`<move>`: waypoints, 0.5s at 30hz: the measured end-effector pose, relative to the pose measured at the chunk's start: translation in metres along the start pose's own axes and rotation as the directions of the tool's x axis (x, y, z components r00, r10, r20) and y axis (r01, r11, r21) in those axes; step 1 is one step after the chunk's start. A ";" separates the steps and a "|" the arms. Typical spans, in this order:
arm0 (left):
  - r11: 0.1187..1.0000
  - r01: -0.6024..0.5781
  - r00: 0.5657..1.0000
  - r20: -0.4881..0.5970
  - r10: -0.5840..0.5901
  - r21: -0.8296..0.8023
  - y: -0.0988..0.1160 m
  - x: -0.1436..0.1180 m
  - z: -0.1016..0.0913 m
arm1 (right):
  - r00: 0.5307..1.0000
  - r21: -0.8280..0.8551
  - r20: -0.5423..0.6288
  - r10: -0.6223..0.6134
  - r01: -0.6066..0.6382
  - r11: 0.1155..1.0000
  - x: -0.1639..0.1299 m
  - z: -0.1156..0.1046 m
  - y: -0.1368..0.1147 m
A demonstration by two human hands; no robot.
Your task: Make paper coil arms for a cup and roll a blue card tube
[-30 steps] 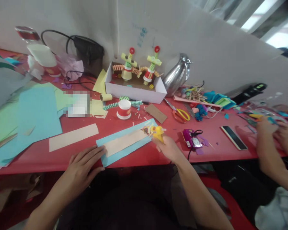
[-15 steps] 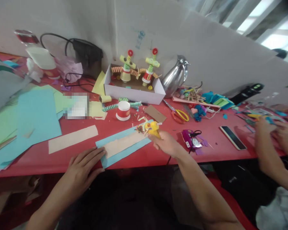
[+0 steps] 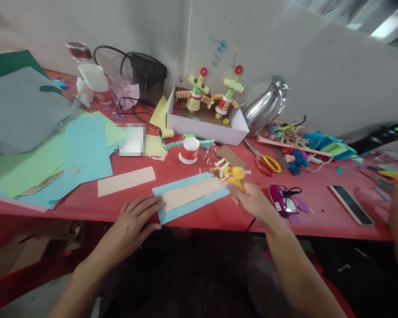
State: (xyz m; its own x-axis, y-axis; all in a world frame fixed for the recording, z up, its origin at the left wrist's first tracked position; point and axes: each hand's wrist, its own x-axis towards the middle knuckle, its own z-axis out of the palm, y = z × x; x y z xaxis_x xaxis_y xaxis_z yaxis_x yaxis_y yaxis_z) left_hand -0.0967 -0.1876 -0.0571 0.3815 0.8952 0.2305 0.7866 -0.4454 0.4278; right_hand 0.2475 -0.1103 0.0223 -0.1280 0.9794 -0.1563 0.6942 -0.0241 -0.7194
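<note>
Glue gun [image 3: 235, 175], yellow, is gripped in my right hand [image 3: 254, 202], nozzle apparently at the far end of the tan strip [image 3: 192, 194], though blur hides the contact. My left hand [image 3: 134, 218] lies flat and open, fingertips pinning the near end of the blue paper [image 3: 189, 198] so it cannot slide on the red table [image 3: 219, 218]. Beyond lie a loose tan strip [image 3: 126, 181], a red-banded cup [image 3: 189, 150], scissors [image 3: 267, 162] and a white box [image 3: 207, 126] of paper figures.
</note>
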 end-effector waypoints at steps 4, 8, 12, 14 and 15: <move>0.975 0.202 0.947 -0.238 -0.218 -0.089 -0.009 0.008 -0.019 | 0.984 0.169 -0.165 0.071 -0.043 0.985 -0.005 -0.018 0.023; 0.899 0.409 0.870 -0.363 -0.333 0.154 -0.042 0.028 -0.039 | 0.979 0.399 -0.187 0.083 -0.001 0.917 -0.013 -0.021 0.034; 0.824 0.454 0.889 -0.231 -0.394 0.340 -0.075 0.045 -0.051 | 0.985 0.398 -0.153 0.079 -0.012 0.917 -0.022 -0.010 0.036; 0.812 0.499 0.866 -0.205 -0.456 0.304 -0.081 0.048 -0.056 | 0.983 0.421 -0.162 0.089 -0.013 0.907 -0.024 -0.002 0.038; 0.812 0.525 0.849 -0.218 -0.481 0.254 -0.080 0.049 -0.059 | 0.982 0.440 -0.168 0.090 -0.007 0.898 -0.025 0.000 0.039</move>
State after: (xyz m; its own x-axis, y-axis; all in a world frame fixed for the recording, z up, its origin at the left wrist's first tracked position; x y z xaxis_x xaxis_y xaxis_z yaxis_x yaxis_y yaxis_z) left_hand -0.1692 -0.1090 -0.0285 -0.1600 0.9704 0.1807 0.9626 0.1129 0.2462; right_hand 0.2774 -0.1358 -0.0020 0.0558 0.9929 -0.1048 0.3127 -0.1170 -0.9426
